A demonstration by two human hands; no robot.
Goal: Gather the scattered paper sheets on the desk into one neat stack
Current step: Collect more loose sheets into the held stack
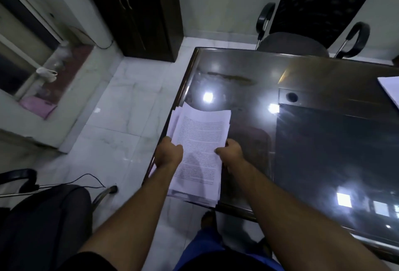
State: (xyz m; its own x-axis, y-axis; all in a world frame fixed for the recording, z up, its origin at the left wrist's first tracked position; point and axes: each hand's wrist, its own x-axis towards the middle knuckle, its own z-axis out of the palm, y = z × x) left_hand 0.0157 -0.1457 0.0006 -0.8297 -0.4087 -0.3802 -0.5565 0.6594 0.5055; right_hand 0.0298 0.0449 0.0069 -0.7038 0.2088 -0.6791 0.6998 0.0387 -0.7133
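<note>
A stack of white printed paper sheets (pixel 199 141) lies at the near left corner of the dark glossy desk (pixel 302 89), its edges uneven and its near end reaching the desk's edge. My left hand (pixel 169 153) grips the stack's left side, thumb on top. On the opposite side, my right hand (pixel 232 148) grips the right edge the same way. Another white sheet (pixel 390 89) shows partly at the desk's far right edge, cut off by the frame.
A dark glass panel (pixel 334 152) covers the desk's right part. One office chair (pixel 302 39) stands behind the desk, another chair (pixel 43 212) at my near left. A dark cabinet (pixel 138 16) stands against the back wall. A cable (pixel 86 179) lies on the tiled floor.
</note>
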